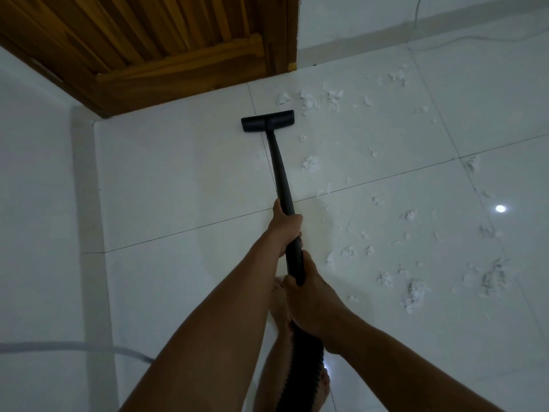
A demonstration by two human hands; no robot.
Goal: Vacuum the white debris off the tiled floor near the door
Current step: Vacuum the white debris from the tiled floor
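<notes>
Head view. Two hands on one black vacuum wand [279, 168].
- Left hand [285, 226]: the forward one, fingers curled tight round the wand's middle, thumb lying up along the tube.
- Right hand [310, 298]: nearer the body, fingers wrapped round the wand's lower end, just above the ribbed hose [300, 370].
- One flat floor head [267, 121] sits on the tiled floor [178, 188], near the bottom edge of the single wooden door [148, 40] but apart from it.
- White debris [310, 163]: fluffy tufts scattered only to the right of the wand, from beside the door frame down past the right hand; several dozen bits, too many and too small for a firm count. The nearest tufts lie just beside the floor head.
- Two bare feet are partly hidden under the arms.
- One grey cable [74, 346] lies at lower left.
</notes>
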